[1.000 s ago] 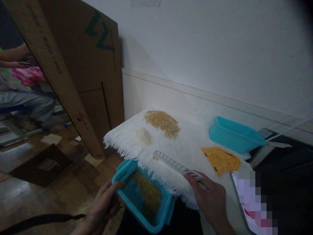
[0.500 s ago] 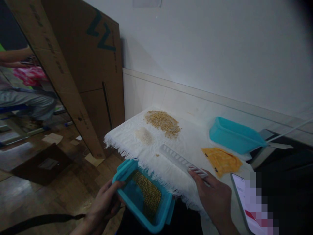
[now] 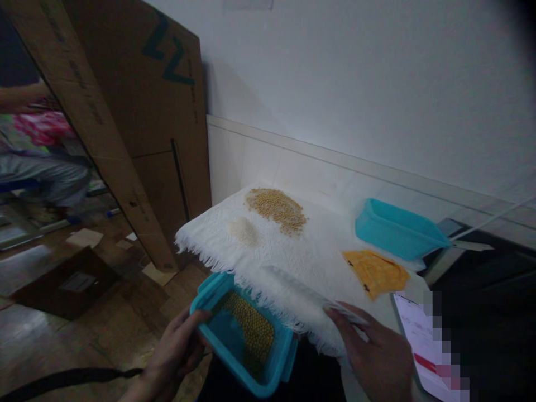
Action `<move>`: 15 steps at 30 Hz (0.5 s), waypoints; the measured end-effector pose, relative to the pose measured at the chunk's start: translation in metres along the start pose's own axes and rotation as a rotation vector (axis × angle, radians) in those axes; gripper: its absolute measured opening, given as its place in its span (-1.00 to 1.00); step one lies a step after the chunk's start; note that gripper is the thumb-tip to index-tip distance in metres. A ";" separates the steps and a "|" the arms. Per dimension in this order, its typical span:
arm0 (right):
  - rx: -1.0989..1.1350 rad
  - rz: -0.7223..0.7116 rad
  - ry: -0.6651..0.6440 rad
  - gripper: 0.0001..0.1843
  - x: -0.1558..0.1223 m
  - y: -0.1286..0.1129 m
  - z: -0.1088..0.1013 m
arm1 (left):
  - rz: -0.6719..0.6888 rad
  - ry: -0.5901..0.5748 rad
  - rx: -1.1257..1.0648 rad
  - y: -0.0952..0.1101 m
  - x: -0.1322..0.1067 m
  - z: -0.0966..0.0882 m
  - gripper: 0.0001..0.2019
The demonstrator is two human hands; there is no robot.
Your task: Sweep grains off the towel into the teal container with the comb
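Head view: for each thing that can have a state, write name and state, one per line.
Held blue container, open, beans inside
Left hand, gripping container rim
White strip, held by one end
Right hand, closed on strip
Bean heap, spread on white cloth
Pale grains, piled
Blue tray, set down
Orange cloth, rumpled
Phone, screen lit

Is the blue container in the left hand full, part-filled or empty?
Part-filled: beans cover only part of the inside of the blue container, and bare blue shows beside them. Their depth cannot be told.
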State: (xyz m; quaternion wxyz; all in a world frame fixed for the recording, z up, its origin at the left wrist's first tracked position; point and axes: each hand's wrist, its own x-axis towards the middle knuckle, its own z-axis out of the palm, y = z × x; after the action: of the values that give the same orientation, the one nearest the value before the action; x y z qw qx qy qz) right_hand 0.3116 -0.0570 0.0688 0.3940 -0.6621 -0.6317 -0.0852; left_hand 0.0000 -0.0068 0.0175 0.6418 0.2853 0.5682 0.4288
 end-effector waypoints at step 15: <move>-0.321 0.234 0.171 -0.47 0.050 0.054 0.021 | 0.000 0.027 -0.028 -0.007 0.000 0.006 -0.60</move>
State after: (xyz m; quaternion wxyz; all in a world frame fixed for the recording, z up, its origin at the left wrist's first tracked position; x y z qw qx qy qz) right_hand 0.3620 0.0009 0.0627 0.3428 -0.7757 -0.4931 -0.1940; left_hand 0.0077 -0.0093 0.0128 0.6380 0.2707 0.5707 0.4404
